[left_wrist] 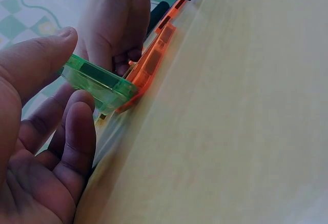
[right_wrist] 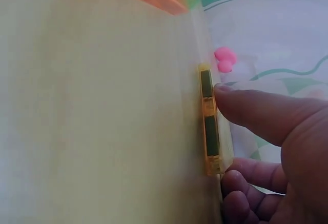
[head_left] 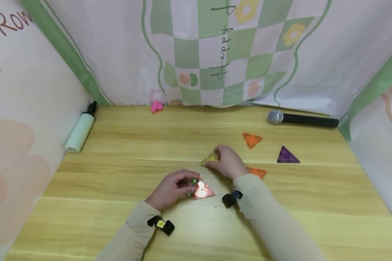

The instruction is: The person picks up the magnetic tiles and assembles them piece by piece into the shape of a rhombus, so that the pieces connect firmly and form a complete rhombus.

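My left hand (head_left: 170,190) pinches a translucent green magnetic tile (left_wrist: 97,80) between thumb and fingers, holding it tilted up from the table. The green tile's lower edge meets a red-orange triangular magnetic tile (head_left: 203,192), which lies flat with bright glare on it. Farther forward, my right hand (head_left: 229,161) grips a yellow triangular magnetic tile (head_left: 209,158) by its right side. In the right wrist view the yellow tile (right_wrist: 211,126) lies low at the table surface, thumb on one side and fingertips at its near corner. Much of the green tile is hidden in the head view.
An orange triangle (head_left: 252,140) and a purple one (head_left: 287,156) lie to the right. Another orange triangle (head_left: 258,172) is partly covered by my right wrist. A microphone (head_left: 303,119), a pink object (head_left: 156,106) and a pale green hand pump (head_left: 80,132) lie near the table's edges.
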`<action>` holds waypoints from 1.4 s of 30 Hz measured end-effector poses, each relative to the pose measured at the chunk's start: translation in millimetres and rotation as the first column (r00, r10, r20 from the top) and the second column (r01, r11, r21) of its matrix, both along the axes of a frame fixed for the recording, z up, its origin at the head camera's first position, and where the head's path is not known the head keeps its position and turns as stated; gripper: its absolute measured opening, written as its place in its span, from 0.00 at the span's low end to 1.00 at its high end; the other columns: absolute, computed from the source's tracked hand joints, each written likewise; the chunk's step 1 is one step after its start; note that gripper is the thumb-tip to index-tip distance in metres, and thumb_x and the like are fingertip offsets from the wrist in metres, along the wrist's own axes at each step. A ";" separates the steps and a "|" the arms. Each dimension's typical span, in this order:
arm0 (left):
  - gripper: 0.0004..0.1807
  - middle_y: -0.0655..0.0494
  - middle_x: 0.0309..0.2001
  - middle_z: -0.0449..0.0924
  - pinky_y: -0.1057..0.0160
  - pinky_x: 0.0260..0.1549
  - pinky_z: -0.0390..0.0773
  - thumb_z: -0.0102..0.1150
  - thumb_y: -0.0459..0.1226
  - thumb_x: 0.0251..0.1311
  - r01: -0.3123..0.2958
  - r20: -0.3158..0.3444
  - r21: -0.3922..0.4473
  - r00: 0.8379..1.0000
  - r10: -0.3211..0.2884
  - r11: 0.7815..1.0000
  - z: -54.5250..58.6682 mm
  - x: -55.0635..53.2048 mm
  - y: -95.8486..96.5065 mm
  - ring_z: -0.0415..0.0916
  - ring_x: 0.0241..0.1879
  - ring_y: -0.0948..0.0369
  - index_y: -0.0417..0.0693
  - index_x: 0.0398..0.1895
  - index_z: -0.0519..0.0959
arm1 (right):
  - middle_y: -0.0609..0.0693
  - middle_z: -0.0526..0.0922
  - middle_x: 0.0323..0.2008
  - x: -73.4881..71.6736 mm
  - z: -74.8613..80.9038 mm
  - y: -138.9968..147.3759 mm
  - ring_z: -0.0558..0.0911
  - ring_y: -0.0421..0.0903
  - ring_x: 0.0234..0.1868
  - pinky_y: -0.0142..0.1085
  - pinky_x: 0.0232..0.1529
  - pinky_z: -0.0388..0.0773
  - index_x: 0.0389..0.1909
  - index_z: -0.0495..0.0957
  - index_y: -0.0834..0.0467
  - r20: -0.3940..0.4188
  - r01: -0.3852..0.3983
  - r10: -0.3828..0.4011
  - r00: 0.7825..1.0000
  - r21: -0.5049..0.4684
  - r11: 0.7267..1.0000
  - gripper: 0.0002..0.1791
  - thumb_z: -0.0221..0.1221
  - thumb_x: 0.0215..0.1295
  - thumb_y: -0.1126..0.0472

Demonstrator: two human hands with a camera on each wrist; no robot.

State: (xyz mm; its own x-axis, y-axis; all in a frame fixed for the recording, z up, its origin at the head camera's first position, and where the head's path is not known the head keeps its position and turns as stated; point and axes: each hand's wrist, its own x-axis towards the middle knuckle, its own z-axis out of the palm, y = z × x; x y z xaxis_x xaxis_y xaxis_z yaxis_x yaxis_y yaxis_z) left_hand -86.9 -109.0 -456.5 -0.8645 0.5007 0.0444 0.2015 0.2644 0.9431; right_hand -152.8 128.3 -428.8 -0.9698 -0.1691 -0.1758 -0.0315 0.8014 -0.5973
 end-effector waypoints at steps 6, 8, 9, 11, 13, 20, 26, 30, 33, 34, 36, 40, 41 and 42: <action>0.19 0.63 0.45 0.81 0.64 0.38 0.79 0.68 0.39 0.63 0.005 0.000 -0.013 1.000 -0.005 1.000 -0.3 0.6 1.4 0.78 0.40 0.61 0.55 0.58 0.82 | 0.57 0.78 0.46 14.6 -6.1 6.7 0.77 0.53 0.45 0.49 0.50 0.76 0.60 0.73 0.65 -0.011 0.042 -0.043 0.999 -0.044 0.998 0.36 0.70 0.60 0.45; 0.19 0.63 0.45 0.81 0.64 0.39 0.79 0.67 0.39 0.63 0.005 -0.003 -0.012 1.000 -0.005 1.000 -0.4 0.3 1.8 0.78 0.40 0.61 0.56 0.58 0.82 | 0.56 0.77 0.44 17.2 -7.0 9.0 0.76 0.52 0.44 0.48 0.49 0.75 0.59 0.74 0.65 -0.017 0.047 -0.048 0.999 -0.057 0.997 0.35 0.70 0.59 0.46; 0.19 0.64 0.45 0.81 0.64 0.39 0.79 0.67 0.39 0.63 0.006 -0.004 -0.011 1.000 -0.006 1.000 -0.1 0.2 1.8 0.78 0.40 0.61 0.56 0.58 0.82 | 0.56 0.77 0.44 18.2 -7.1 9.9 0.76 0.52 0.43 0.48 0.48 0.75 0.58 0.74 0.65 -0.019 0.049 -0.050 0.999 -0.059 0.997 0.35 0.71 0.59 0.46; 0.19 0.64 0.44 0.81 0.64 0.38 0.79 0.67 0.38 0.63 0.005 -0.004 -0.010 1.000 -0.005 1.000 0.2 0.3 2.1 0.78 0.40 0.60 0.56 0.58 0.82 | 0.55 0.77 0.43 19.7 -6.8 11.0 0.76 0.51 0.43 0.47 0.48 0.75 0.58 0.74 0.65 -0.016 0.056 -0.057 0.998 -0.067 0.996 0.35 0.71 0.59 0.46; 0.19 0.64 0.44 0.81 0.64 0.39 0.79 0.67 0.39 0.63 0.006 -0.003 -0.008 1.000 -0.006 1.000 0.5 0.5 2.4 0.78 0.40 0.60 0.56 0.58 0.82 | 0.55 0.76 0.43 21.3 -6.4 12.1 0.75 0.51 0.42 0.47 0.47 0.75 0.59 0.74 0.65 -0.012 0.066 -0.067 0.998 -0.068 0.995 0.35 0.71 0.58 0.46; 0.18 0.63 0.45 0.81 0.64 0.38 0.79 0.67 0.39 0.63 0.010 -0.023 0.005 1.000 -0.009 1.000 -0.9 -0.2 2.4 0.78 0.39 0.60 0.57 0.57 0.82 | 0.54 0.76 0.41 30.3 -8.1 14.6 0.74 0.51 0.41 0.46 0.46 0.74 0.58 0.73 0.66 -0.039 0.101 -0.104 0.994 -0.083 0.991 0.37 0.73 0.56 0.47; 0.18 0.62 0.44 0.82 0.65 0.36 0.79 0.68 0.40 0.63 0.009 -0.022 0.012 1.000 -0.008 1.000 -0.6 -0.5 2.0 0.78 0.38 0.60 0.56 0.57 0.82 | 0.54 0.76 0.41 39.0 -8.9 15.1 0.75 0.51 0.41 0.46 0.46 0.74 0.57 0.72 0.65 -0.071 0.103 -0.109 0.992 -0.083 0.991 0.36 0.73 0.56 0.47; 0.19 0.63 0.44 0.82 0.65 0.37 0.78 0.68 0.40 0.63 0.007 -0.020 0.003 1.000 -0.007 1.000 -0.4 -0.1 1.2 0.77 0.39 0.60 0.56 0.57 0.82 | 0.54 0.77 0.43 44.1 -10.3 16.2 0.76 0.51 0.42 0.46 0.46 0.75 0.59 0.70 0.63 -0.072 0.122 -0.130 0.989 -0.106 0.987 0.37 0.73 0.56 0.46; 0.19 0.63 0.43 0.81 0.65 0.37 0.78 0.68 0.40 0.63 0.003 -0.017 -0.004 1.000 -0.003 1.000 -0.1 0.2 0.5 0.77 0.39 0.60 0.56 0.57 0.82 | 0.53 0.75 0.42 47.7 -12.0 17.1 0.75 0.50 0.39 0.44 0.42 0.75 0.60 0.68 0.61 -0.074 0.142 -0.152 0.986 -0.130 0.981 0.36 0.72 0.58 0.48; 0.19 0.63 0.43 0.81 0.65 0.37 0.78 0.68 0.40 0.63 0.001 -0.018 -0.007 1.000 -0.001 1.000 -0.1 0.3 0.4 0.77 0.39 0.60 0.57 0.57 0.82 | 0.53 0.75 0.42 49.0 -12.6 17.4 0.74 0.49 0.37 0.43 0.40 0.75 0.60 0.67 0.60 -0.081 0.147 -0.159 0.984 -0.138 0.979 0.36 0.72 0.59 0.49; 0.19 0.62 0.43 0.82 0.65 0.37 0.78 0.68 0.39 0.63 -0.001 -0.016 -0.005 1.000 0.001 1.000 -0.1 0.2 0.0 0.77 0.39 0.60 0.57 0.57 0.82 | 0.52 0.74 0.40 51.4 -14.2 18.2 0.73 0.48 0.34 0.41 0.37 0.74 0.59 0.67 0.60 -0.104 0.144 -0.161 0.982 -0.152 0.978 0.33 0.71 0.60 0.51; 0.18 0.61 0.43 0.82 0.65 0.36 0.78 0.68 0.39 0.63 -0.003 -0.010 0.003 1.000 0.003 1.000 -0.5 0.0 -0.5 0.77 0.38 0.59 0.56 0.57 0.82 | 0.50 0.75 0.38 57.1 -17.4 19.6 0.74 0.46 0.32 0.39 0.34 0.73 0.58 0.68 0.60 -0.173 0.127 -0.156 0.973 -0.165 0.978 0.28 0.70 0.63 0.55; 0.18 0.61 0.43 0.82 0.65 0.36 0.77 0.68 0.39 0.63 -0.002 -0.008 0.005 1.000 0.002 1.000 -0.6 0.0 -0.5 0.77 0.38 0.59 0.56 0.57 0.82 | 0.50 0.76 0.38 58.5 -18.0 19.8 0.74 0.46 0.32 0.39 0.34 0.73 0.58 0.69 0.60 -0.188 0.124 -0.154 0.970 -0.164 0.979 0.27 0.69 0.63 0.56; 0.18 0.61 0.43 0.82 0.65 0.35 0.78 0.68 0.39 0.63 -0.001 -0.005 0.005 1.000 0.001 1.000 -0.5 0.1 -0.4 0.77 0.38 0.59 0.56 0.57 0.82 | 0.50 0.77 0.37 59.8 -18.7 20.1 0.75 0.45 0.32 0.38 0.34 0.74 0.58 0.69 0.60 -0.201 0.123 -0.155 0.967 -0.164 0.979 0.27 0.69 0.64 0.57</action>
State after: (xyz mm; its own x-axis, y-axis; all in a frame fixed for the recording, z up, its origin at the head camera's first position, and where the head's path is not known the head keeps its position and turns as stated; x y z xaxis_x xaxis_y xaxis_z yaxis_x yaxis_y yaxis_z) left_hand -86.8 -109.4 -457.0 -0.8649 0.4993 0.0509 0.2057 0.2602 0.9434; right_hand -92.9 148.4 -447.5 -0.9978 -0.0390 0.0527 -0.0648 0.7093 -0.7019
